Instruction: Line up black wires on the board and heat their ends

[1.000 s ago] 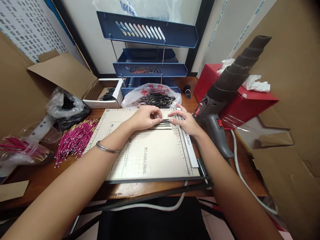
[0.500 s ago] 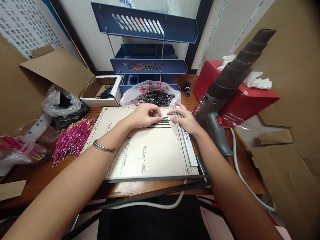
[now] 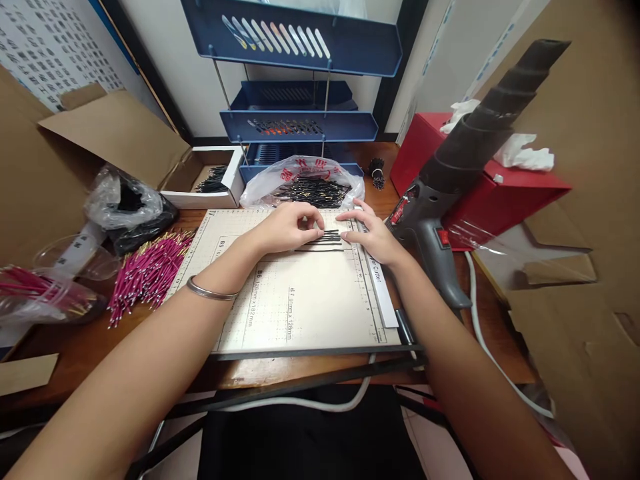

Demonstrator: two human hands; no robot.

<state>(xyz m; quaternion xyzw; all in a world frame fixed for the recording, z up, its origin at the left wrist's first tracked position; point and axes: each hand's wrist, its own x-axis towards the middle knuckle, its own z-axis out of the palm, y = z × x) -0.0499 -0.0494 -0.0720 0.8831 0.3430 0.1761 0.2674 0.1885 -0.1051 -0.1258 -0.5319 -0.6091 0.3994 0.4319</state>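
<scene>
Several thin black wires lie side by side, nearly parallel, on the cream board of a paper cutter. My left hand is over their left part, thumb and forefinger curled together on them; the fingers hide the wires' left ends. My right hand is at their right ends, beside the cutter's white strip. Its fingers are apart, and the thumb or fingertip is at or very near the wire ends.
Behind the cutter lies a plastic bag of black wires, with a blue rack beyond. Magenta wires are piled at left, near an open carton. A heat gun and red box stand at right.
The black wires, slightly askew between my hands before, now lie straighter and more parallel. Both hands have barely moved; the camera view has shifted a little.
</scene>
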